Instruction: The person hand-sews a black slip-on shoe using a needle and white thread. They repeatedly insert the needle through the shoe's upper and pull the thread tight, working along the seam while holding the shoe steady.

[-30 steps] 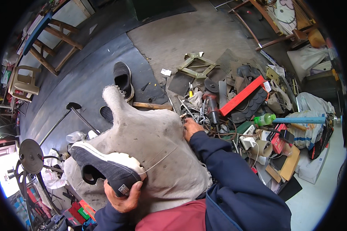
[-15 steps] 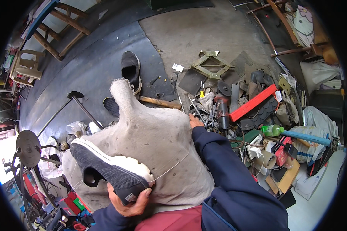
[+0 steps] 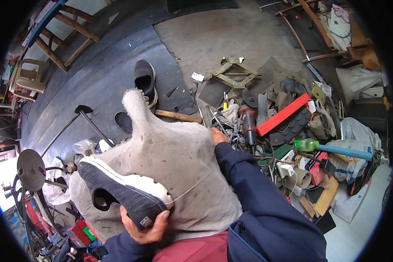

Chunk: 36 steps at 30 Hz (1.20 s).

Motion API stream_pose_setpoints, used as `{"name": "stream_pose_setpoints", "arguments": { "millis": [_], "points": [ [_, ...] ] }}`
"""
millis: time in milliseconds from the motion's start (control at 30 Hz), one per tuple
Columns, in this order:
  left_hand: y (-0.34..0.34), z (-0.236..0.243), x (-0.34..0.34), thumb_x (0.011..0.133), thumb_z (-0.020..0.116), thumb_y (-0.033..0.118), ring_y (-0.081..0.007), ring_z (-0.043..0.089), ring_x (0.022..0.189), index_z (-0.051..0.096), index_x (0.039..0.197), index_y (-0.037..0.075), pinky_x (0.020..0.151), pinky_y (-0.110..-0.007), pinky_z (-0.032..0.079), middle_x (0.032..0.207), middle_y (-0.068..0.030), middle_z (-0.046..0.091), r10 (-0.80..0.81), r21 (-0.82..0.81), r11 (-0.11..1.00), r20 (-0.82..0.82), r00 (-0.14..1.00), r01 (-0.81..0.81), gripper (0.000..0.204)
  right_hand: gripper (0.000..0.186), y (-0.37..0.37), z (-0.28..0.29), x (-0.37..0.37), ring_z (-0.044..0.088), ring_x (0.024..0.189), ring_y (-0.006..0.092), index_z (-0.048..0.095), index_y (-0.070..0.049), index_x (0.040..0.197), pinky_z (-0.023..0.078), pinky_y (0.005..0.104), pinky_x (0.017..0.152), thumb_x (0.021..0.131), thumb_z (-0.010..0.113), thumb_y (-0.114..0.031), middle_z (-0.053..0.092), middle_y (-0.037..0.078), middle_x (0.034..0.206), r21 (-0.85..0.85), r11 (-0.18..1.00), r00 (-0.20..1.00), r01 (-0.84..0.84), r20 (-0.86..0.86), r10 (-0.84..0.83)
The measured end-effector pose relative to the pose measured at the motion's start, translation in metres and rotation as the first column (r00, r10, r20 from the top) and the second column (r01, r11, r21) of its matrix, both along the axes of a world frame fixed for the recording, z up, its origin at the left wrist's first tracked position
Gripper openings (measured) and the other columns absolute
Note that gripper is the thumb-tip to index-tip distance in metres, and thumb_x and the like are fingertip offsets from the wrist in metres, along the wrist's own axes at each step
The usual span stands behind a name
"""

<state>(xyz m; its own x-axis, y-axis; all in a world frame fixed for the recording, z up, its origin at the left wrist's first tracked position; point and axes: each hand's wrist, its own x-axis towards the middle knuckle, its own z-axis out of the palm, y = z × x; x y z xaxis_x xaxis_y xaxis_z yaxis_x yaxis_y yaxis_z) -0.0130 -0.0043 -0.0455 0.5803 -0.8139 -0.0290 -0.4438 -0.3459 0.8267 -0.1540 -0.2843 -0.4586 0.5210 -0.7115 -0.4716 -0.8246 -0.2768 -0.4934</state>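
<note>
A dark grey knit sneaker (image 3: 126,192) with a thick white sole lies on its side across the pale, stained cloth (image 3: 161,153) over my lap. My left hand (image 3: 145,227) grips it round the heel. From the sole near the heel, a thin pale thread (image 3: 192,190) runs up to the right over the cloth. My right hand (image 3: 219,136) reaches past the cloth's right edge to a heap of hand tools (image 3: 236,131). Its fingertips are partly hidden, and I cannot see whether they hold anything.
Beyond the cloth stand a second dark shoe (image 3: 145,81) and a wooden handle (image 3: 179,116). On the right are a scissor jack (image 3: 235,72), an angle grinder (image 3: 249,124), a red bar (image 3: 284,114) and a green bottle (image 3: 305,145). A metal stand (image 3: 30,170) is at left.
The view has shifted slightly, so the surroundings sit a little further left. My right hand is still at the tools, its fingers drawn slightly closer together; the left keeps its hold on the sneaker.
</note>
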Motion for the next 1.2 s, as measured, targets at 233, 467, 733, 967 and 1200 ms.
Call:
{"name": "stream_pose_setpoints", "arguments": {
  "millis": [233,467,733,967,1200],
  "points": [
    [0.002,-0.001,0.001,0.085,0.078,0.018,-0.0304,0.067,0.109,0.069,0.119,-0.003,0.106,-0.041,0.047,0.115,-0.0153,0.071,-0.045,-0.04,0.998,0.028,0.999,0.046,0.041,0.027,0.011,0.047,-0.037,0.072,0.106,0.0379,0.079,-0.002,0.109,0.055,0.0414,0.096,0.088,0.073,-0.017,0.076,0.018,0.112,-0.076,0.946,0.88,0.315,0.397,-0.261],
    [-0.004,0.001,0.007,0.084,0.076,0.014,-0.032,0.066,0.11,0.071,0.114,-0.002,0.107,-0.042,0.046,0.111,-0.0152,0.072,-0.07,-0.112,0.992,-0.024,0.997,0.067,0.034,0.026,0.009,0.071,-0.066,0.073,0.081,0.0173,0.081,0.0,0.108,0.056,0.0313,0.077,0.089,0.076,-0.016,0.079,0.013,0.089,0.188,0.841,0.741,0.507,0.402,-0.537],
    [-0.008,0.007,-0.004,0.078,0.078,0.009,-0.0367,0.071,0.104,0.078,0.101,0.005,0.105,-0.045,0.049,0.103,-0.0126,0.076,0.076,-0.086,0.993,-0.011,0.997,-0.077,0.024,0.016,-0.029,0.141,-0.084,0.061,0.075,0.0051,0.079,0.001,0.107,0.048,0.021,0.066,0.093,0.075,-0.004,0.074,0.0,0.092,0.495,0.678,0.438,0.543,0.522,-0.732],
    [-0.007,0.002,0.0,0.084,0.076,0.009,-0.0316,0.069,0.105,0.072,0.112,-0.001,0.103,-0.041,0.049,0.109,-0.0148,0.073,-0.001,-0.172,0.985,-0.051,0.999,-0.007,0.031,0.017,-0.052,0.225,-0.12,0.062,0.07,0.0066,0.073,0.0,0.112,0.041,0.0192,0.047,0.095,0.072,-0.001,0.077,0.008,0.104,0.61,0.653,0.4,0.448,0.516,-0.757],
    [-0.001,0.002,-0.009,0.083,0.075,0.005,-0.0358,0.072,0.099,0.077,0.099,0.002,0.1,-0.043,0.052,0.1,-0.0146,0.076,0.086,-0.171,0.98,-0.109,0.99,-0.104,0.017,0.035,-0.034,0.245,-0.194,0.061,0.07,0.0091,0.059,-0.004,0.127,0.041,0.0198,0.045,0.094,0.071,0.001,0.073,0.011,0.106,0.608,0.605,0.315,0.514,0.522,-0.793]
  ]
}}
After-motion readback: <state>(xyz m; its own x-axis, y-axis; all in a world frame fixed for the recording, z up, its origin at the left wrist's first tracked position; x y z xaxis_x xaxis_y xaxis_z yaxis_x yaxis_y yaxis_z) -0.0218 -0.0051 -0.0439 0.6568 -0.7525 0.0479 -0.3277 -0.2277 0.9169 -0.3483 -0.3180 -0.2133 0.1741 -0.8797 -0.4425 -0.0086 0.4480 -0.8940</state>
